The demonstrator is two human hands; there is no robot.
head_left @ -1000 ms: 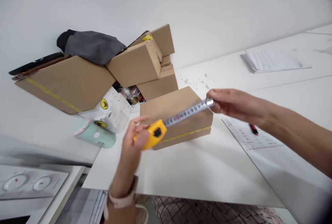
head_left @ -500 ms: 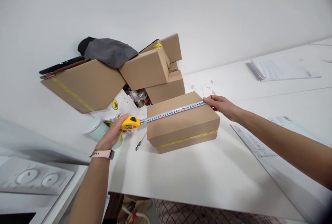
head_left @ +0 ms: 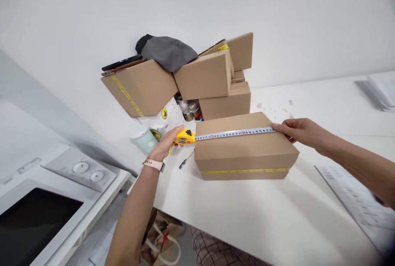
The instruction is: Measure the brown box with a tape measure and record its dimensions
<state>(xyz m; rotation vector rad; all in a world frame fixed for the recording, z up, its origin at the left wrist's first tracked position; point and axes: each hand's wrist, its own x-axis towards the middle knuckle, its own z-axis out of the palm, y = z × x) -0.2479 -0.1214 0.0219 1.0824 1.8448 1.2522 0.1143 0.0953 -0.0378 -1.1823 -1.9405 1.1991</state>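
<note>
A closed cardboard box (head_left: 243,149) with a yellow tape strip along its near side sits on the white table (head_left: 240,208). My left hand (head_left: 168,142) is closed around the yellow case of a tape measure (head_left: 185,137), just off the box's left edge. The silver blade lies lengthwise across the box top. At the far right edge, my right hand (head_left: 300,132) pinches the blade's end between thumb and fingers. A pen (head_left: 187,159) lies on the table, close to the box's left side.
Behind stand several cardboard boxes (head_left: 203,76), topped by a grey cloth item (head_left: 169,52). A mint cup (head_left: 144,139) is left of my left hand. Papers (head_left: 348,200) lie at right. A microwave (head_left: 40,212) is at lower left, a paper bag (head_left: 163,237) below the table.
The tape case has come closer to the box's left edge, and less blade shows between them. The whole view has shifted left, bringing more of the microwave in.
</note>
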